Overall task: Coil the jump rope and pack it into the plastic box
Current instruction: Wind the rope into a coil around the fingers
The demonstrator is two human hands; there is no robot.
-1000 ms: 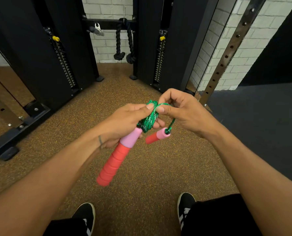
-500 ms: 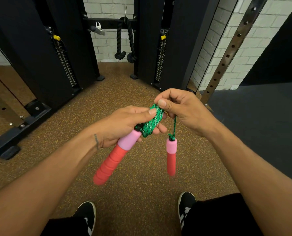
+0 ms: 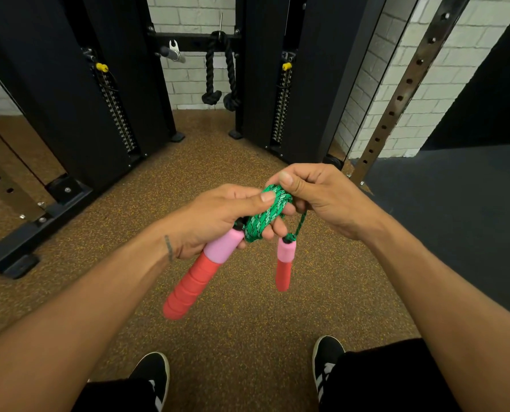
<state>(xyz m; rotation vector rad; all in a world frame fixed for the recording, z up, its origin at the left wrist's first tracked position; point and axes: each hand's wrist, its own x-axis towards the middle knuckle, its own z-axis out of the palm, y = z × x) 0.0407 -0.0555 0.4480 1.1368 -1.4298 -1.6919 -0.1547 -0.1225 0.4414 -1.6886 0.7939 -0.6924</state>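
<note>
- cable machine [image 3: 78, 93] at back, brown speckled floor [image 3: 233, 322] below, black shoes [image 3: 155, 370] at bottom edge
- left hand [image 3: 215, 221] closed round the green rope coil [image 3: 262, 217], thumb pressed on top; one pink-red handle [image 3: 197, 278] sticks out below it
- right hand [image 3: 322, 197] pinches coil's far end
- second handle [image 3: 285, 263] dangles on short rope, mid-air
</note>
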